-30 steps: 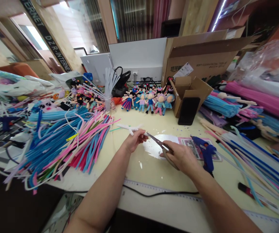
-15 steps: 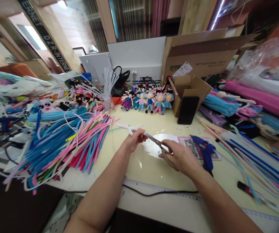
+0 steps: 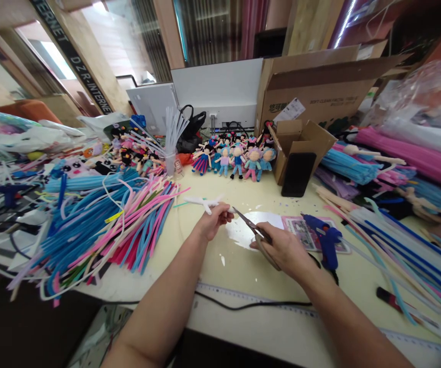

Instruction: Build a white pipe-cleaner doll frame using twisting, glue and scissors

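A: What does each hand have?

B: The left hand (image 3: 213,221) has its grip pinched tight on a white pipe-cleaner figure (image 3: 207,203), fingers curled around its near-right end. The right hand (image 3: 284,249) is wrapped around the handles of a pair of scissors (image 3: 251,227), and the blades stand only narrowly apart.

A: Which way do they point?

B: The figure's long axis runs from the left hand out to the far left, with short arms branching off it. The scissors run from the right hand toward the far left, their tips just beside the left fingers where the figure is held.

A: And around them?

B: Both are above a pale yellow counter (image 3: 243,266). A blue glue gun (image 3: 325,240) stands just right of the right hand. A big heap of blue and pink pipe cleaners (image 3: 101,225) lies to the left, a row of small dolls (image 3: 235,158) at the far side, and cardboard boxes (image 3: 312,97) behind them. A ruler (image 3: 224,292) lies along the near edge.
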Action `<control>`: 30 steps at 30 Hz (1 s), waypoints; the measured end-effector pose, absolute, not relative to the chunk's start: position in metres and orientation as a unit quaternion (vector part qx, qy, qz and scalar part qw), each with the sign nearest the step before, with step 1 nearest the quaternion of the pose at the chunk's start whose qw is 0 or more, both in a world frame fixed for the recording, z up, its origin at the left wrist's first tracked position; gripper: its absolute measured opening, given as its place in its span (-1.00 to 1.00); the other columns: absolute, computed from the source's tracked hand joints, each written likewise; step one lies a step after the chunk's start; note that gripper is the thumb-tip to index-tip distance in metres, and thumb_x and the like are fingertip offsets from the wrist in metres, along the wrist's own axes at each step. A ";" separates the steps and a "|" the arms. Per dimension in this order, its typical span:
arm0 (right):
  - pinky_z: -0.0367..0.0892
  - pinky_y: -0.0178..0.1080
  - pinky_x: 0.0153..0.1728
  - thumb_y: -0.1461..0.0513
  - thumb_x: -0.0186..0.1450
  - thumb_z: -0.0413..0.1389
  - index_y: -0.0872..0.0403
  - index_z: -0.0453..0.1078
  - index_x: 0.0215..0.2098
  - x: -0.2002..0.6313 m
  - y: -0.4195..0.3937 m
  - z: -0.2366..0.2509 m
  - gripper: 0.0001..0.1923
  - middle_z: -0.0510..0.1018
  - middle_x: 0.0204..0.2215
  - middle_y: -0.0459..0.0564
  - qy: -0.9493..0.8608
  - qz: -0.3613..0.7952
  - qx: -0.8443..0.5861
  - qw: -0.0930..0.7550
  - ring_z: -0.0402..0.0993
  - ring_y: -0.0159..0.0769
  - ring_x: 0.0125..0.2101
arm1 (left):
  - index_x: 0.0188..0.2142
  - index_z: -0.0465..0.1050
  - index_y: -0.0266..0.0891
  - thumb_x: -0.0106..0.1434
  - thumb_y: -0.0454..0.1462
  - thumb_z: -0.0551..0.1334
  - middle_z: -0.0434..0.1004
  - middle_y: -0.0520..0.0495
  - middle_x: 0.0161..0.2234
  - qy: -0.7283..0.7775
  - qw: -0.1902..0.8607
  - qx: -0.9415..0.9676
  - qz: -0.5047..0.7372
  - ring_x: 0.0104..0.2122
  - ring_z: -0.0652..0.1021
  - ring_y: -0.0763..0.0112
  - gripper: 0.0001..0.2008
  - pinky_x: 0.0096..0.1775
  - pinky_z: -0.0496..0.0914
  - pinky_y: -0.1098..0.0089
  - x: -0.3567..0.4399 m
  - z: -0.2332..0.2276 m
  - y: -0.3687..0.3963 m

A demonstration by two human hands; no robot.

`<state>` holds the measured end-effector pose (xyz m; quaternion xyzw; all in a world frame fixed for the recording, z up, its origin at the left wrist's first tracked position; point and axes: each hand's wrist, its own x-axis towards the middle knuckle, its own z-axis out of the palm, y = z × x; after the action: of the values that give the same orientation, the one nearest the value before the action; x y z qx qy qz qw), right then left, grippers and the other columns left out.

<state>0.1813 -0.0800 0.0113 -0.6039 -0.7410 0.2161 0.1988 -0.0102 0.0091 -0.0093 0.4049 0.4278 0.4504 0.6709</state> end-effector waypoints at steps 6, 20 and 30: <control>0.10 -0.31 -0.49 0.07 0.19 0.09 -0.02 0.28 -0.11 0.179 -0.081 0.008 -0.68 0.50 -0.35 -0.04 -0.744 0.199 -0.607 0.194 0.40 -0.25 -0.42 | -0.71 0.23 -0.24 -0.05 -0.22 0.26 0.39 0.02 -0.66 0.426 0.666 0.409 0.455 -0.60 0.37 0.53 -0.75 -0.50 0.13 0.44 -0.009 -0.010 0.009; 0.07 -0.31 -0.48 0.00 0.18 0.10 -0.04 0.32 -0.26 0.179 -0.081 0.010 -0.74 0.45 -0.50 -0.14 -0.725 0.268 -0.601 0.204 0.33 -0.30 -0.46 | -0.68 0.28 -0.26 -0.06 -0.23 0.27 0.39 0.04 -0.65 0.422 0.656 0.407 0.476 -0.57 0.40 0.52 -0.78 -0.47 0.19 0.45 -0.009 -0.010 0.009; 0.08 -0.30 -0.46 0.07 0.20 0.09 0.02 0.24 -0.17 0.171 -0.081 0.000 -0.71 0.45 -0.39 -0.05 -0.719 0.263 -0.613 0.196 0.34 -0.27 -0.40 | -0.68 0.24 -0.24 -0.06 -0.23 0.27 0.40 0.05 -0.64 0.417 0.639 0.415 0.496 -0.58 0.39 0.53 -0.76 -0.45 0.21 0.44 -0.004 -0.010 0.007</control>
<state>0.1708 -0.0805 0.0000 -0.6128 -0.7190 0.2630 0.1958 -0.0045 0.0073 -0.0104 0.4148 0.4169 0.4964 0.6385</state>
